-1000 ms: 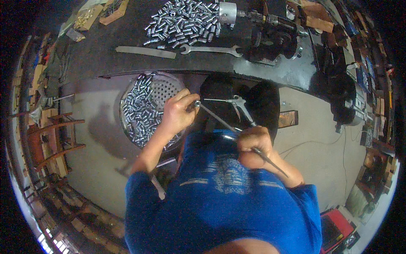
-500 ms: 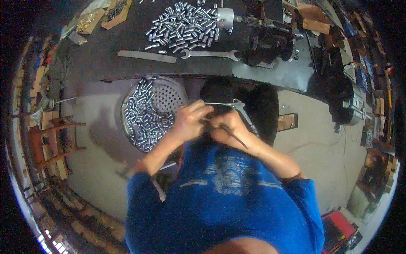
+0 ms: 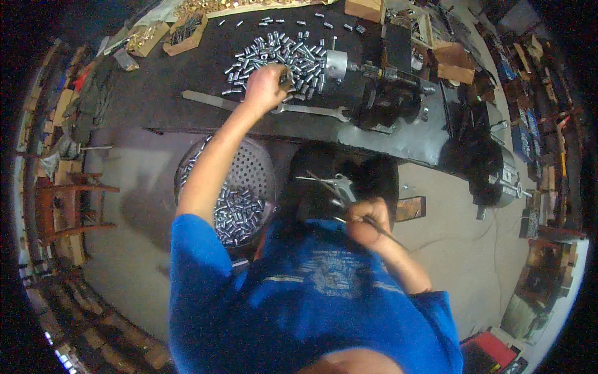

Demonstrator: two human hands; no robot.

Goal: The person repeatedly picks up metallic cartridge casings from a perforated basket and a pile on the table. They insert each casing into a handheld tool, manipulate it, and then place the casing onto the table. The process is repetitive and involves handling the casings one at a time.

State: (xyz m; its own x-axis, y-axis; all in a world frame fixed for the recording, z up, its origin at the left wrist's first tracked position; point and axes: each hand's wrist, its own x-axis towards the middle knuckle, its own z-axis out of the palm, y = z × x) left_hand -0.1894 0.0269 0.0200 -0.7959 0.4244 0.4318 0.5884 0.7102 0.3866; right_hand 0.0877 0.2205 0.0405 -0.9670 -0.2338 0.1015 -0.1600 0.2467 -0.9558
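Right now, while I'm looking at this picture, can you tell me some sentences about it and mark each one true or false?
1. The left hand is over the pile of metal pieces on the bench. True.
2. The right hand is empty. False: it holds a thin rod.
3. The wrench is inside the round container. False: it lies on the bench.
4. The round container has holes. True.
5. The shirt is yellow. False: it is blue.

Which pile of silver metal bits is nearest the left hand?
The bench pile, on the dark bench: the left hand is right at it. The other pile lies in the round tray with holes.
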